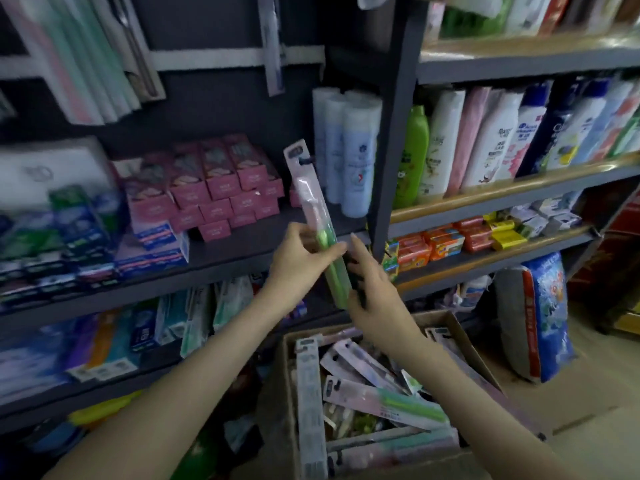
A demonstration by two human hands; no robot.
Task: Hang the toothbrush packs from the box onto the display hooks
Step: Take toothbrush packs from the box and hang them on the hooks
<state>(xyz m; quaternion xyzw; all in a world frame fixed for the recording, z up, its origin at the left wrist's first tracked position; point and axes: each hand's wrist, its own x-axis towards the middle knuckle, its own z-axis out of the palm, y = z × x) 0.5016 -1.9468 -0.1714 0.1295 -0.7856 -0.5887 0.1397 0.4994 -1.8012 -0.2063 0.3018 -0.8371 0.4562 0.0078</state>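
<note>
A toothbrush pack (313,199) with a pink card and a green brush stands upright in front of the shelves. My left hand (299,263) pinches it around the middle. My right hand (372,292) holds its lower end, fingers curled round the edge. Below, a cardboard box (464,344) holds several more toothbrush packs (381,400) lying loosely. High on the dark back panel hang other toothbrush packs (90,60) and a single one (272,43) on display hooks.
Pink toothpaste boxes (214,188) and blue-green ones (79,233) fill the left shelf. White bottles (346,150) stand beside the dark upright post (391,150). Shampoo bottles (502,140) and soap packs (450,242) fill the right shelves. A blue sack (543,317) leans on the floor.
</note>
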